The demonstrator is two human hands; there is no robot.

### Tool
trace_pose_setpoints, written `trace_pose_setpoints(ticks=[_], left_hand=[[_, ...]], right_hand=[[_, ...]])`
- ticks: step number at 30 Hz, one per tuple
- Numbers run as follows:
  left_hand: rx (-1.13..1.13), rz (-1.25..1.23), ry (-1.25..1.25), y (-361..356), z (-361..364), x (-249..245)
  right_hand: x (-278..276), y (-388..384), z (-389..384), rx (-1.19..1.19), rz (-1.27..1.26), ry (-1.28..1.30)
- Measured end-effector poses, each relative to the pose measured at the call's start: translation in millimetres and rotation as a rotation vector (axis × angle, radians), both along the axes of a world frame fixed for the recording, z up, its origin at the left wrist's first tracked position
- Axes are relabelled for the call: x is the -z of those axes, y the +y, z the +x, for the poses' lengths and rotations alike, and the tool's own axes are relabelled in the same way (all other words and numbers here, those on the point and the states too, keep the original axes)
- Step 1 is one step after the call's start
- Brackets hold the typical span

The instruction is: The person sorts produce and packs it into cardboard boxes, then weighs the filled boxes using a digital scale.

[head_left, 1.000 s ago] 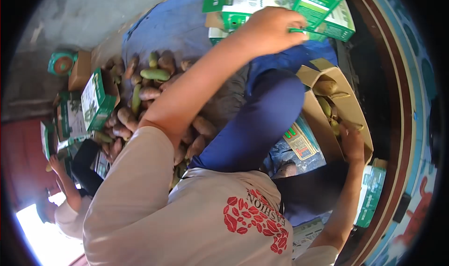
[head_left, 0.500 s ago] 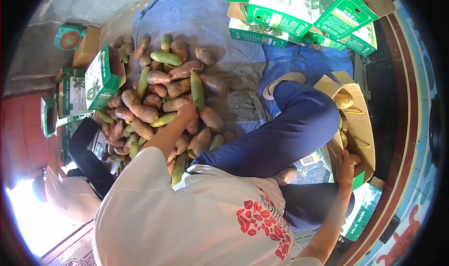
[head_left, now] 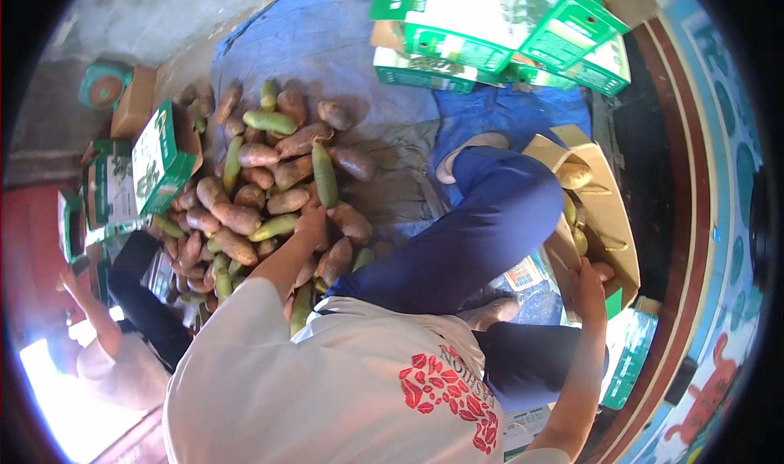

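We see a rough grey wall [head_left: 175, 23] at upper left, a red panel [head_left: 33, 235] at far left, and strong white light [head_left: 61, 407] glaring in at lower left, washing out detail there. Floor: we note a wrinkled blue tarp [head_left: 327, 27], with a dark strip [head_left: 649, 186] along its right side. Far right, we get reddish-brown trim [head_left: 684, 244], then a pale-blue wall [head_left: 719, 268] with a painted red figure [head_left: 702, 411].

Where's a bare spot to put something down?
On the sheet, between the vegetable pile and stacked green boxes, or between the pile and the bent knee. It's crowded in the pile, around the left hand.
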State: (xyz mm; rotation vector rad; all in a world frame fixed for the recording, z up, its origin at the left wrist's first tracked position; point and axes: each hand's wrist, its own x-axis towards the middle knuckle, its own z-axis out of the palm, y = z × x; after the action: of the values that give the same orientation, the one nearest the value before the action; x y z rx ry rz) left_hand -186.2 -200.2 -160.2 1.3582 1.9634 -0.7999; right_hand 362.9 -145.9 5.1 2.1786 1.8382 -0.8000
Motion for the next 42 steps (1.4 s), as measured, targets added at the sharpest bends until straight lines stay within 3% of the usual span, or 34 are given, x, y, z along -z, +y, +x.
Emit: trace_pose_setpoints(ticks=[1, 3, 5, 8, 10, 13, 16, 19, 21, 23, 25, 30, 33, 34, 40, 42], left_hand=[[-0.145, 0.126, -0.05, 0, -4, -1], [-0.022, 0.201, -0.017, 9, -12, -18], [0.035, 0.32, -0.132, 27, -7, -66], [-0.017, 0.669, -0.168, 57, -13, -83], [-0.02, 0.919, -0.212, 83, 32, -164], [-0.075, 1.186, -0.35, 120, 85, -232], [-0.128, 1.231, -0.783, 159, 127, -268], [-0.059, 1.098, -1.167, 177, 203, -299], [0.2, 1.041, -1.147, 191, 243, -296], [0.321, 0.908, -1.123, 187, 295, -295], [0.343, 0.706, -1.378, 192, 336, -266], [0.377, 0.579, -1.268, 180, 415, -213], [0.361, 0.571, -1.268, 172, 444, -181], [0.506, 0.669, -1.151, 167, 453, -177], [0.526, 0.45, -1.18, 163, 472, -132], [0.779, 0.55, -1.007, 163, 462, -126]], right_hand=[[4, 1, 7, -0.025, -0.007, -0.008], [12, 1, 13, -0.088, 0.032, -0.032], [12, -4, 13, -0.111, 0.107, -0.018], [11, -6, 7, -0.071, 0.143, -0.017], [14, -6, 6, -0.03, 0.112, -0.05], [3, 0, 3, -0.088, 0.034, -0.092], [-15, 0, 10, -0.069, 0.029, 0.001], [-25, -2, 24, -0.021, 0.12, -0.05], [-7, -3, 46, 0.027, 0.238, -0.085], [-20, -4, 59, 0.116, 0.214, -0.071], [-22, -9, 69, 0.168, 0.245, -0.069], [-23, -20, 78, 0.154, 0.34, -0.146], [-27, -22, 83, 0.195, 0.344, -0.211], [-29, -22, 85, 0.217, 0.343, -0.237], [-31, -21, 88, 0.194, 0.373, -0.219], [-31, -22, 89, 0.191, 0.383, -0.213]])
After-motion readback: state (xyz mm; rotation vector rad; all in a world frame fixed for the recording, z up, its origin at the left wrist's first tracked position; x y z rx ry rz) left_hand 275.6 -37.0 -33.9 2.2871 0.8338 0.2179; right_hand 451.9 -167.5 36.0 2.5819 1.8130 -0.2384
